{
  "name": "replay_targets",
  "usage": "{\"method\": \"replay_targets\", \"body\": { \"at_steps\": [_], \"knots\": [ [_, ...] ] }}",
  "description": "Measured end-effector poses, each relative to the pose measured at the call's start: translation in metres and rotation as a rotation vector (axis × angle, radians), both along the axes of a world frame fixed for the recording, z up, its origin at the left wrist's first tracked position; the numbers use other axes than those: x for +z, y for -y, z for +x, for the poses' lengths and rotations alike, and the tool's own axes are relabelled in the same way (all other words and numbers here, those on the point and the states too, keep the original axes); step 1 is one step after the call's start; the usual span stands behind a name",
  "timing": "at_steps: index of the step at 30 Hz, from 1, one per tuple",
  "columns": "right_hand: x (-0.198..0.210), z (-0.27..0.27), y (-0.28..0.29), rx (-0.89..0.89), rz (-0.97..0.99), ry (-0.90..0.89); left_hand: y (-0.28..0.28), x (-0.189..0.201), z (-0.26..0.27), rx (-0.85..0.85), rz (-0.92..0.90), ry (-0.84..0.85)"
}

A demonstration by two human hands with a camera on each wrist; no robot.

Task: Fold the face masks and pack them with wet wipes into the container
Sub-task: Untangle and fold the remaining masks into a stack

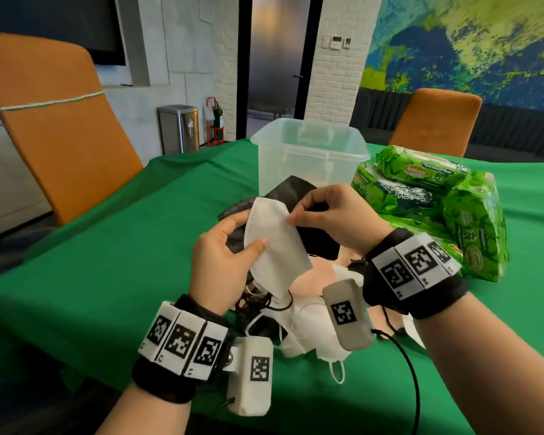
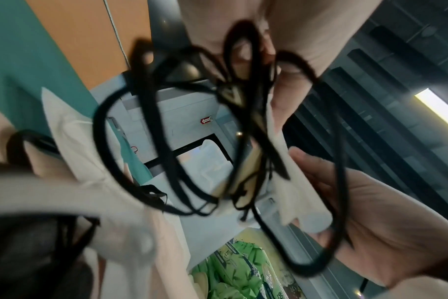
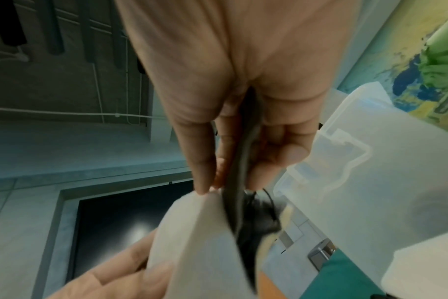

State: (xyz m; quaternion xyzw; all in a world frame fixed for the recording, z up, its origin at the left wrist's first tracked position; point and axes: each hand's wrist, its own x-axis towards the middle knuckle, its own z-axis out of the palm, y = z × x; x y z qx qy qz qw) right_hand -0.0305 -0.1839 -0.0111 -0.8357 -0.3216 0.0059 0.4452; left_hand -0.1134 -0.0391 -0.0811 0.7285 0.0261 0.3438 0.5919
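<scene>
A folded white face mask (image 1: 275, 246) is held up in the middle of the frame. Its lower part is gripped by the left hand (image 1: 223, 262), and its right edge is pinched by the right hand (image 1: 336, 221). A clear plastic container (image 1: 310, 158) stands behind, with green wet wipe packs (image 1: 427, 196) at the right on the green tablecloth (image 1: 123, 246).

Bright even indoor light, sharp head view, wrist views blurred, dimmer, edges warped

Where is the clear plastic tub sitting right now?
In the head view the clear container stands open on the green table, just beyond both hands, with the green wet wipes packs close on its right.
</scene>
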Motion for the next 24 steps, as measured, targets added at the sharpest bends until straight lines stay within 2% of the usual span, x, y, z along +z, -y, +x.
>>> {"method": "replay_targets", "body": {
  "at_steps": [3,6,9,13,16,20,24],
  "knots": [
    [0.003,0.009,0.009,-0.072,-0.049,0.141,-0.007,-0.004,0.001,0.017,0.000,-0.008],
    [0.009,0.012,0.015,-0.120,0.047,0.161,-0.012,-0.005,0.001,0.033,-0.010,-0.010],
    [0.016,0.011,0.020,-0.101,0.150,0.173,-0.017,-0.005,0.002,0.060,-0.015,-0.013],
    [0.022,0.008,0.020,-0.038,0.114,0.239,-0.024,-0.005,0.003,0.099,-0.012,-0.005],
    [0.023,0.002,0.017,0.060,0.055,0.196,-0.024,-0.004,0.004,0.100,-0.009,-0.008],
    [0.022,-0.007,0.008,0.207,-0.003,0.030,-0.020,-0.001,0.003,0.080,0.008,-0.008],
    [0.012,-0.004,-0.002,0.120,-0.066,0.044,-0.017,-0.002,0.001,0.031,-0.055,-0.014]
  ]
}}
